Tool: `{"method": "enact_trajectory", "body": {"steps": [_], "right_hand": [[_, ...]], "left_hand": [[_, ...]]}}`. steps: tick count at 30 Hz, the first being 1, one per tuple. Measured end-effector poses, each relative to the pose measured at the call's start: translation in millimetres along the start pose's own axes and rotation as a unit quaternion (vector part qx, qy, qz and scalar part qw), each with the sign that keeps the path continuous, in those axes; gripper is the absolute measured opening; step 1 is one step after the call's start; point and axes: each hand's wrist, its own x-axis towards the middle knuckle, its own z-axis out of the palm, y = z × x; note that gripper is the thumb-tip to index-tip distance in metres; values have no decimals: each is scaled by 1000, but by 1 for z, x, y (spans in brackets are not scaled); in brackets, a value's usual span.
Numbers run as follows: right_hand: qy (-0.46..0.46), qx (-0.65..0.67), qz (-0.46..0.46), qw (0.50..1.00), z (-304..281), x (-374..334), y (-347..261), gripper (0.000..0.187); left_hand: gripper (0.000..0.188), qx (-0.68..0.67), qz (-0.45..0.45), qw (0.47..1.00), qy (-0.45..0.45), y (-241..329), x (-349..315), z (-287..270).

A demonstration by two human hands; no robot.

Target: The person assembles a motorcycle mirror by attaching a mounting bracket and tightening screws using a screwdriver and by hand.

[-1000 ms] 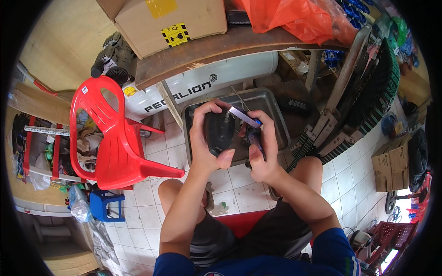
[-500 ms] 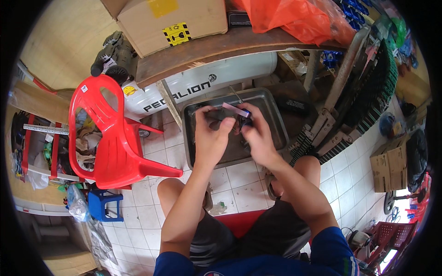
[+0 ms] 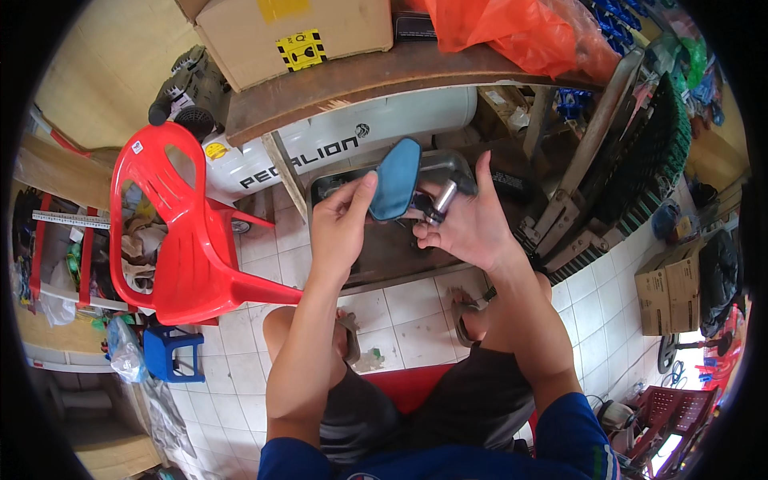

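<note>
Above a dark metal tray [image 3: 362, 280], my two hands hold a motorcycle mirror [image 3: 397, 182] with bluish angular glass, tilted upright. The left hand [image 3: 340, 220] pinches the glass's left edge between thumb and fingers. On the mirror's right, a black mount with a silver cylinder [image 3: 446, 197] lies against my right hand [image 3: 478, 226]. That hand's fingers curl around the mount, while its thumb points up and away. The joint between mirror and mount is partly hidden by the glass and fingers.
A wooden bench [image 3: 344, 88] bears a cardboard box [image 3: 296, 40] and orange plastic [image 3: 488, 32]. Beneath it lies a white tank [image 3: 320, 144]. A red plastic chair [image 3: 188, 248] and a blue stool [image 3: 174, 354] stand left. Metal bars [image 3: 588, 144] lean at the right near boxes [image 3: 672, 288].
The mirror has turned so its blue glass faces up toward me. My hands have moved apart slightly, and my right thumb has lifted off and stretched out.
</note>
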Motion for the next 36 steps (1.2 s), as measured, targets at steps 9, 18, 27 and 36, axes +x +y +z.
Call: {"method": "enact_trajectory", "body": {"steps": [9,18,27,36], "right_hand": [[165,-340,-255,890,5,6,14,62],[181,-93,-171,964,-7,3,13,27],[179,-56,-64,980,3,4,24,27],[181,-264,-80,944,16,1,21,41]], "left_hand": [[40,-86,-27,995,42,16,-9,7],[44,11,81,996,27,14,-8,1],[43,45,141,989,-3,8,-11,11],[41,-139,41,989,13,20,-9,7]]}}
